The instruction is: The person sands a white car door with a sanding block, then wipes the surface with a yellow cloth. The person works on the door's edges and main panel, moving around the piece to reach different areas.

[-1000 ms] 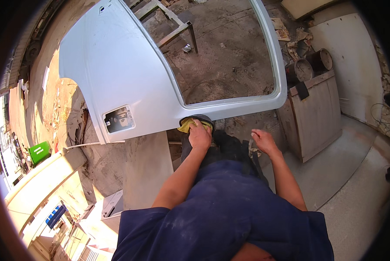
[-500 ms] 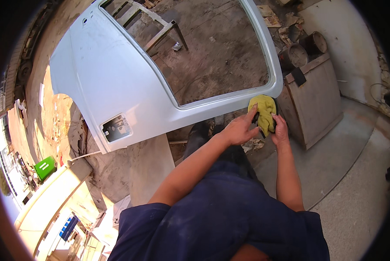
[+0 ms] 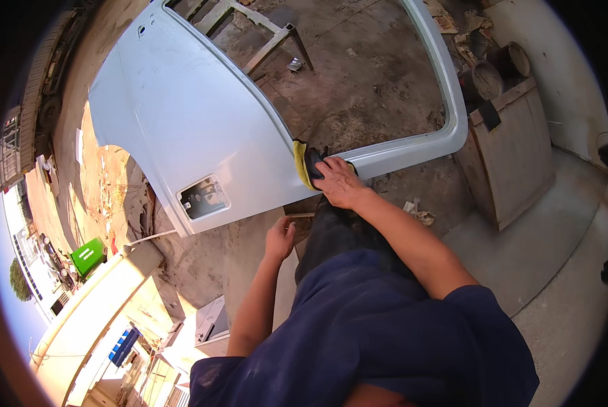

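A white vehicle door shell (image 3: pixel 202 115) with a large window opening lies in front of me. My right hand (image 3: pixel 342 182) grips a black block or pad (image 3: pixel 313 161) with a yellow cloth (image 3: pixel 300 161) wrapped around it. It presses this against the door's lower window frame, near the window corner. The exact kind of black piece is hidden by my hand and the cloth. Just below the door's near edge, my left hand (image 3: pixel 280 239) hangs with its fingers curled in and nothing visible in them, apart from the door.
A wooden frame stand (image 3: pixel 273 51) stands beyond the window opening. At right is a boxy cabinet (image 3: pixel 511 156) with round cans (image 3: pixel 481 83) by it. A green bin (image 3: pixel 88 256) stands far left. Paper scraps (image 3: pixel 422 214) lie on the floor.
The yellow cloth with its black piece has moved left along the window frame, from the right corner, and is now in my right hand alone. My left hand has let go and dropped left.
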The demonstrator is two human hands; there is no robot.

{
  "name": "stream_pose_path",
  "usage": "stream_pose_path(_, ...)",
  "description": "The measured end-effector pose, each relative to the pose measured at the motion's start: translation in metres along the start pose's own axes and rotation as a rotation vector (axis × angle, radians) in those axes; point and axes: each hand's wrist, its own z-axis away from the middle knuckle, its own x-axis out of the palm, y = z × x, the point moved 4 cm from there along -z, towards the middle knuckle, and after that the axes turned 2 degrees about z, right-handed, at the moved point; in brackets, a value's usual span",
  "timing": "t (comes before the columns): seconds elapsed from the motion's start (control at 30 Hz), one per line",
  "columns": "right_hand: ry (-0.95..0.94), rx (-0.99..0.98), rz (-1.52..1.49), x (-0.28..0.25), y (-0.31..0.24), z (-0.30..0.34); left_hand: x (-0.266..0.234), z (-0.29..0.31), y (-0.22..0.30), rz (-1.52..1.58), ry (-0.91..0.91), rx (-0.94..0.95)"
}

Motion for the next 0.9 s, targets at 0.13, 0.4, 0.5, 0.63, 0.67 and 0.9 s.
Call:
stream_pose_path(0.13,0.012,0.014,0.024,0.011,0.007,0.013,0.008,-0.006,-0.004,0.059,-0.024,-0.003)
stream_pose_path(0.4,-0.061,0.32,0.117,-0.049,0.117,0.095,0.027,-0.036,0.02,-0.032,-0.121,0.086)
stream_pose_path(0.5,-0.062,0.425,0.15,-0.069,0.16,0.13,0.021,-0.042,0.037,-0.059,-0.12,0.095)
stream_pose_path(0.63,0.016,0.457,0.205,-0.094,0.228,0.174,0.021,-0.048,0.043,-0.082,-0.107,0.074)
stream_pose_path(0.67,-0.008,0.467,0.233,-0.101,0.246,0.184,0.022,-0.047,0.047,-0.082,-0.096,0.066)
stream_pose_path(0.9,-0.102,0.362,0.333,-0.151,0.348,0.23,0.055,-0.022,0.08,-0.104,0.004,-0.044)
